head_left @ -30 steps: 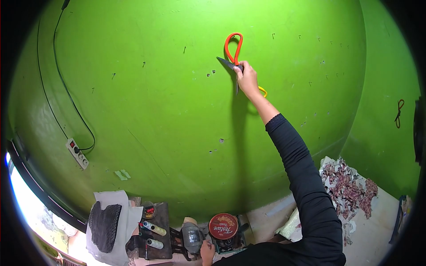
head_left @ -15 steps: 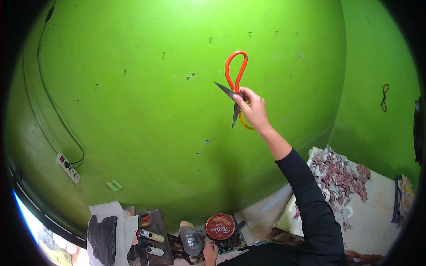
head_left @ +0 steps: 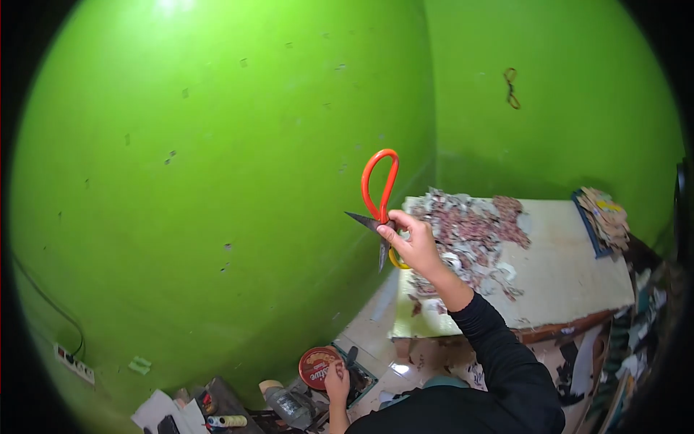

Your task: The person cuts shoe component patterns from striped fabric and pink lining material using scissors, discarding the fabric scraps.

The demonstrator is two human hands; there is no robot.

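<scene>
Raised before me, my right hand [head_left: 413, 244] is closed around the pivot of a pair of scissors [head_left: 391, 184]. The scissors have one orange-red handle loop pointing up, a yellow loop partly hidden behind my hand, and dark blades spread apart. Low in the view, my left hand [head_left: 337, 382] has its fingers curled together in front of a round red tin [head_left: 312, 365] with lettering on its lid. Whatever those fingers hold, if anything, is too small to make out.
A pale table [head_left: 571, 289] on the right carries a heap of scraps [head_left: 470, 231] and a blue tray [head_left: 591, 224] of cut pieces. A clear jar [head_left: 289, 409] and a thread spool [head_left: 230, 421] stand at the lower left. Green walls rise beyond; a power strip [head_left: 74, 364] hangs left.
My view has turned right and down, bringing more of the table into sight. The scissors stay in my right hand, lower in view. My left hand has come up in front of the tin.
</scene>
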